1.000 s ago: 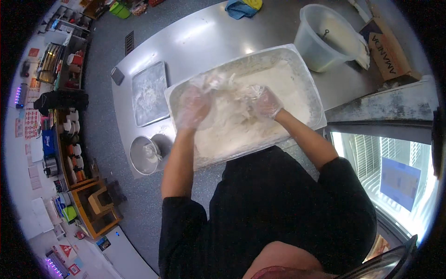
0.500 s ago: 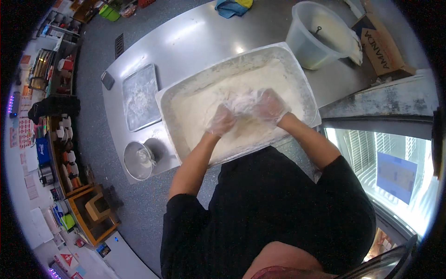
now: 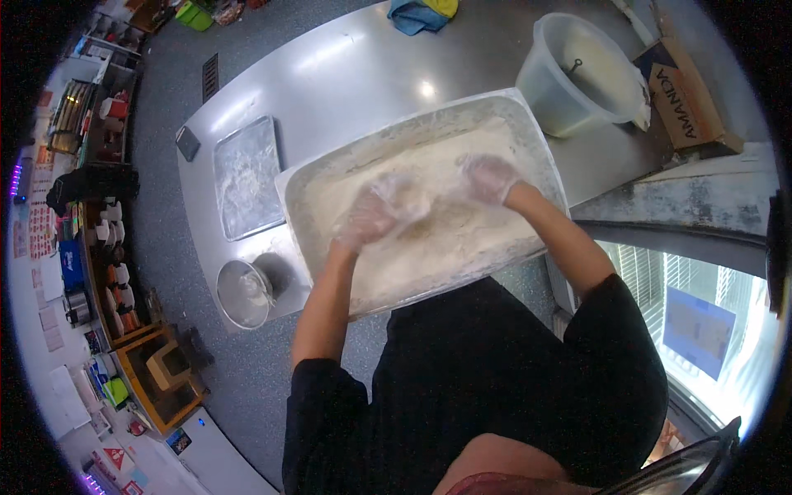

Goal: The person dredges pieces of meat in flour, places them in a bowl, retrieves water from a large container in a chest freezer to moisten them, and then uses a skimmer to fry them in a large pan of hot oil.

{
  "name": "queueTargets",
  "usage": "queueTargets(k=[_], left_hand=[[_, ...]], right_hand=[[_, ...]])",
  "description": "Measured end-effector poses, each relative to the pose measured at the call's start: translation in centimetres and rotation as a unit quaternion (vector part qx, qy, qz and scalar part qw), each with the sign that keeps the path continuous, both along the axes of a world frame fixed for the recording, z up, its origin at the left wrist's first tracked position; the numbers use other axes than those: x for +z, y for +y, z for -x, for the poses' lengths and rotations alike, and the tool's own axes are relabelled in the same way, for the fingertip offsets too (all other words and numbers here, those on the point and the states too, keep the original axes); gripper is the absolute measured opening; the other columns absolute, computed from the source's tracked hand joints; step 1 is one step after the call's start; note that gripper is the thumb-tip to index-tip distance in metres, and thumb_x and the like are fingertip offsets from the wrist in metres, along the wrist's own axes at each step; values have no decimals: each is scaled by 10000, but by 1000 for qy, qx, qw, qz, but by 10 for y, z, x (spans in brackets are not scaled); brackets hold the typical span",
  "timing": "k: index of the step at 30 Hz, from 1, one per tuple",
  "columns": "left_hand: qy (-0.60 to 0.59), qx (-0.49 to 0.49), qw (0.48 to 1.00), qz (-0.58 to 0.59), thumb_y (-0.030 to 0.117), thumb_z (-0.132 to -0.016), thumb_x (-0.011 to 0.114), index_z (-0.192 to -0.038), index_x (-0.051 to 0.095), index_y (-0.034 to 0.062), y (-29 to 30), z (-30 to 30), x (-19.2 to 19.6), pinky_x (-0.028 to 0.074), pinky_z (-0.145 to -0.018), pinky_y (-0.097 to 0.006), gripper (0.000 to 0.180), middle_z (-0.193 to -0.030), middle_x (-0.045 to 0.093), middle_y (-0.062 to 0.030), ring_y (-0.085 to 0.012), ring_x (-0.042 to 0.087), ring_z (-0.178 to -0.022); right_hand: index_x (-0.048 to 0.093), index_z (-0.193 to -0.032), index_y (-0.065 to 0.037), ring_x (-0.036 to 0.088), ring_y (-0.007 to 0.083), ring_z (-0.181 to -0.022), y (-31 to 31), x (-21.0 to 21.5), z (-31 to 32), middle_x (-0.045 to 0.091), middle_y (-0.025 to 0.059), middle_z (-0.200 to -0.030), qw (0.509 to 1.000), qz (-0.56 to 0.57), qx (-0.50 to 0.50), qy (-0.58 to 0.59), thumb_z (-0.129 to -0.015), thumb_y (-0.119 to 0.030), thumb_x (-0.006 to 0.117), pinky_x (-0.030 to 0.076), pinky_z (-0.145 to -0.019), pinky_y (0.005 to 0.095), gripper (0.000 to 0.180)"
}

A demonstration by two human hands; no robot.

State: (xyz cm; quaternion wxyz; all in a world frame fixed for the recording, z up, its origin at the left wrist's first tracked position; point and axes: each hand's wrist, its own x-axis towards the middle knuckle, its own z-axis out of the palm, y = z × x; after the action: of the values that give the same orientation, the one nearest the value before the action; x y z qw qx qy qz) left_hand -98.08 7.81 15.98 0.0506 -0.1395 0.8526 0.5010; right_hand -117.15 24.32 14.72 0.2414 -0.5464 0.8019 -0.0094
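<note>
Both gloved hands are down in the flour filling the large rectangular tub (image 3: 346, 177) at the middle of the steel table (image 3: 346, 74). The left hand (image 3: 367, 216) looks loosely cupped over a floury lump (image 3: 408, 198); the right hand (image 3: 488, 177), at its two o'clock, lies spread on the flour (image 3: 429, 247). This looks like coating or mixing; next likely calls for turning the lump over. Blur and flour hide the fingers and what the lump is. A floured tray (image 3: 246, 175) lies at nine o'clock, a pale bucket (image 3: 582, 74) at one.
</note>
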Motion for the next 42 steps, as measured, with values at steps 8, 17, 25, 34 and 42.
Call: queueTargets(k=[8, 17, 25, 34, 42], left_hand=[[126, 150, 980, -30, 344, -811, 590, -1148, 521, 0, 13, 20, -70, 403, -910, -386, 486, -1119, 563, -209, -337, 521, -1049], [82, -82, 955, 274, 248, -859, 476, -1143, 515, 42, -9, 58, -42, 459, -807, -382, 353, -943, 617, -187, -326, 583, -890], [-161, -103, 903, 384, 344, -789, 514, -880, 671, 120, -58, -31, -101, 439, -863, -395, 288, -1011, 613, -151, -292, 568, -993], [-331, -43, 935, 116, 478, -892, 314, -1327, 388, 78, -17, -51, -105, 299, -1015, -410, 595, -1308, 439, -195, -307, 411, -1217], [12, -38, 990, 135, 214, -816, 507, -1027, 641, 65, 38, -5, -105, 432, -823, -377, 291, -1023, 613, -188, -284, 574, -963]], right_hand=[[581, -950, 3, 577, 307, -814, -27, -153, -4, 571, 183, -1013, 945, 298, 116, -71, -857, -379, 495, 482, -759, 405, 402], [617, -947, -5, 615, 298, -888, -22, -92, 67, 624, 205, -960, 991, 11, -36, 131, -841, -230, 459, 491, -769, 377, 295], [551, -1106, 13, 540, 332, -1064, 22, -79, 53, 549, 222, -1142, 976, -114, -116, 146, -856, -229, 405, 441, -873, 403, 378], [488, -1238, -27, 526, 250, -1082, 78, -132, 15, 552, 194, -1166, 968, 179, 78, -157, -906, -325, 432, 448, -876, 345, 450], [600, -1055, -23, 609, 200, -859, 14, -98, -45, 627, 90, -1007, 631, -7, -377, -678, -859, -156, 513, 504, -746, 352, 252]])
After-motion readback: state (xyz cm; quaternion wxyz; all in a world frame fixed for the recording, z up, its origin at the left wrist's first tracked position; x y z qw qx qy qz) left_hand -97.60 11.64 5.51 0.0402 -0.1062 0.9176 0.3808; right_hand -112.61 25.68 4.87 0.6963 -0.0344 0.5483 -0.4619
